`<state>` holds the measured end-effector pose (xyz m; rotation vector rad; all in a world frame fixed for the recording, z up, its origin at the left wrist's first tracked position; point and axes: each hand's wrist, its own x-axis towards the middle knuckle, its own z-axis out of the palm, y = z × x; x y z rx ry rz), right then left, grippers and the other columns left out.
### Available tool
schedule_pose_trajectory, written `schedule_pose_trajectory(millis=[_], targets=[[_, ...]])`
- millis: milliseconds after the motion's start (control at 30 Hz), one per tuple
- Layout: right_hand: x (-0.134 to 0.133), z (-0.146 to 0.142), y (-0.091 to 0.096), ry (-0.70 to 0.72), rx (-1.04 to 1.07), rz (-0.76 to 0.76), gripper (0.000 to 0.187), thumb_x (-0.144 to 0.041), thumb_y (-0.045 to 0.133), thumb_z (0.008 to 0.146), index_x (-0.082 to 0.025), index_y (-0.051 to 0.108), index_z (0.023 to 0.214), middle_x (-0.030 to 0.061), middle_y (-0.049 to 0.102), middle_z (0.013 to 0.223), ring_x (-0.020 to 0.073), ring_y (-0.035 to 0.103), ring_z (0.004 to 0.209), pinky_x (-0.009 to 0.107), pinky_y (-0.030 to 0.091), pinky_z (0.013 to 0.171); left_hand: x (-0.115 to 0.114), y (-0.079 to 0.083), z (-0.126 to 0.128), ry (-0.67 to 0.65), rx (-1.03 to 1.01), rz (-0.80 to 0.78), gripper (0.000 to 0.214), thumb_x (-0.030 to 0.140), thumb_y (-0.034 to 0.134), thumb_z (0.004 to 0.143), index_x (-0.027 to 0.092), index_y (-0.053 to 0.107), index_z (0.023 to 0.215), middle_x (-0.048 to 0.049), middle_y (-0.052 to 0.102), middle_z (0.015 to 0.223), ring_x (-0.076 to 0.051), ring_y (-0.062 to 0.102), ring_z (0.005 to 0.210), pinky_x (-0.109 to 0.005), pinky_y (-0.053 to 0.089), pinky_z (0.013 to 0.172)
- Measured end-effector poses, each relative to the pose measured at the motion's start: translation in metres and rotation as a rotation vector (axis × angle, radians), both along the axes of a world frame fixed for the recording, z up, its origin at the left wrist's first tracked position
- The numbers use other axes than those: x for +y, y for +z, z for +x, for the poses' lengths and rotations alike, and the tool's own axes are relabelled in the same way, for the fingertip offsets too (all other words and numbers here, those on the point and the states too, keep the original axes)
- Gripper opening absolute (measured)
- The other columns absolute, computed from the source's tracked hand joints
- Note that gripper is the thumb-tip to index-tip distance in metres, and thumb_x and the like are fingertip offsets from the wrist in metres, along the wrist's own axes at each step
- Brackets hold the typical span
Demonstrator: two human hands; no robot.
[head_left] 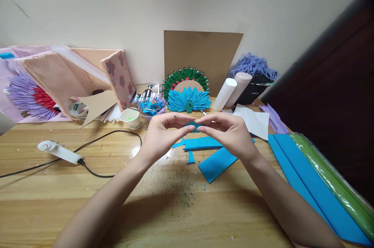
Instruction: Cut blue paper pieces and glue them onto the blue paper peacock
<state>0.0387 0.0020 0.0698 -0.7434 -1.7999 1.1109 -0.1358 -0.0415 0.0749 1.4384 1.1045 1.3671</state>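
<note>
Both hands meet above the middle of the wooden table [87, 201]. My left hand [163, 133] and my right hand [228, 131] pinch the two ends of a small blue paper piece [192, 125] between fingertips, holding it just above the table. Beneath them lie cut blue paper strips [201, 143] and a folded blue paper rectangle [217, 164]. Behind the hands stands a paper peacock craft [187, 94] with a blue fan in front of a green one.
A white glue gun [60, 151] with a black cord lies at the left. A paper cup [130, 117], white rolls [230, 92], purple yarn [254, 65], long blue [309, 189] and green paper rolls [336, 185], a cardboard sheet [201, 55] and craft bags [58, 80] surround the work area.
</note>
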Motion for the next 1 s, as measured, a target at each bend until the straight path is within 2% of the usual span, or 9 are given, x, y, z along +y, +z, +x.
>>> schedule_pose_trajectory(millis=[267, 400, 500, 567, 633, 700, 767, 867, 1000], targets=[[0.000, -0.001, -0.003, -0.070, 0.025, 0.018, 0.017, -0.028, 0.071, 0.072, -0.021, 0.069, 0.087, 0.0015, 0.069, 0.075, 0.0158, 0.066, 0.071, 0.029, 0.058, 0.066, -0.001, 0.002, 0.002, 0.077, 0.010, 0.032, 0.009, 0.020, 0.071, 0.069, 0.018, 0.071, 0.078, -0.0017, 0.073, 0.080, -0.014, 0.068, 0.073, -0.025, 0.057, 0.070], [0.001, -0.002, -0.009, -0.016, -0.038, -0.025, 0.017, -0.031, 0.069, 0.074, -0.021, 0.068, 0.088, 0.0033, 0.070, 0.084, 0.0174, 0.067, 0.077, 0.032, 0.057, 0.070, 0.000, -0.002, -0.002, 0.021, 0.139, -0.010, 0.021, 0.022, 0.071, 0.070, 0.018, 0.070, 0.091, -0.0027, 0.073, 0.082, -0.015, 0.068, 0.074, -0.025, 0.056, 0.068], [-0.006, -0.005, -0.028, 0.058, -0.162, -0.053, 0.014, -0.028, 0.066, 0.077, -0.020, 0.067, 0.088, 0.0034, 0.070, 0.086, 0.0168, 0.067, 0.076, 0.031, 0.056, 0.069, -0.011, -0.022, -0.010, 0.022, 0.319, -0.035, 0.026, 0.023, 0.069, 0.072, 0.018, 0.067, 0.098, -0.0034, 0.072, 0.079, -0.016, 0.067, 0.071, -0.026, 0.055, 0.064], [-0.016, -0.008, -0.048, 0.086, -0.250, 0.001, 0.008, -0.023, 0.063, 0.079, -0.019, 0.067, 0.084, 0.0028, 0.070, 0.082, 0.0160, 0.066, 0.074, 0.030, 0.055, 0.068, -0.024, -0.045, -0.015, 0.051, 0.461, 0.013, 0.015, 0.023, 0.065, 0.076, 0.018, 0.068, 0.090, -0.0035, 0.072, 0.080, -0.016, 0.067, 0.073, -0.027, 0.054, 0.066], [-0.030, -0.011, -0.071, 0.098, -0.321, 0.144, 0.007, -0.018, 0.060, 0.081, -0.018, 0.066, 0.082, 0.0029, 0.069, 0.081, 0.0161, 0.064, 0.076, 0.031, 0.053, 0.071, -0.041, -0.073, -0.021, 0.052, 0.627, 0.131, 0.010, 0.022, 0.058, 0.082, 0.019, 0.067, 0.085, -0.0031, 0.071, 0.081, -0.016, 0.065, 0.075, -0.031, 0.052, 0.074], [-0.043, -0.013, -0.093, 0.123, -0.379, 0.335, 0.010, -0.015, 0.056, 0.083, -0.017, 0.065, 0.084, 0.0050, 0.068, 0.084, 0.0177, 0.061, 0.082, 0.033, 0.051, 0.074, -0.058, -0.099, -0.026, 0.049, 0.805, 0.279, 0.014, 0.016, 0.051, 0.085, 0.020, 0.065, 0.086, -0.0021, 0.070, 0.081, -0.014, 0.064, 0.074, -0.039, 0.046, 0.090], [-0.053, -0.014, -0.110, 0.151, -0.445, 0.501, 0.013, -0.014, 0.052, 0.085, -0.016, 0.065, 0.085, 0.0070, 0.067, 0.088, 0.0193, 0.058, 0.086, 0.034, 0.049, 0.075, -0.072, -0.118, -0.029, 0.031, 0.937, 0.385, 0.019, 0.011, 0.046, 0.086, 0.020, 0.063, 0.089, -0.0021, 0.069, 0.087, -0.013, 0.063, 0.079, -0.041, 0.041, 0.097], [-0.063, -0.014, -0.123, 0.174, -0.540, 0.631, 0.017, -0.016, 0.048, 0.088, -0.017, 0.065, 0.085, 0.0081, 0.066, 0.087, 0.0203, 0.055, 0.086, 0.033, 0.048, 0.073, -0.086, -0.128, -0.031, 0.015, 1.029, 0.408, 0.017, 0.014, 0.047, 0.087, 0.019, 0.063, 0.089, -0.0021, 0.068, 0.089, -0.013, 0.062, 0.081, -0.038, 0.041, 0.096], [-0.067, -0.012, -0.126, 0.182, -0.558, 0.624, 0.016, -0.017, 0.048, 0.088, -0.016, 0.065, 0.089, 0.0087, 0.064, 0.087, 0.0195, 0.054, 0.085, 0.032, 0.048, 0.073, -0.094, -0.124, -0.030, 0.013, 1.056, 0.360, 0.015, 0.022, 0.049, 0.088, 0.018, 0.063, 0.088, -0.0030, 0.067, 0.088, -0.015, 0.059, 0.082, -0.036, 0.044, 0.088]])
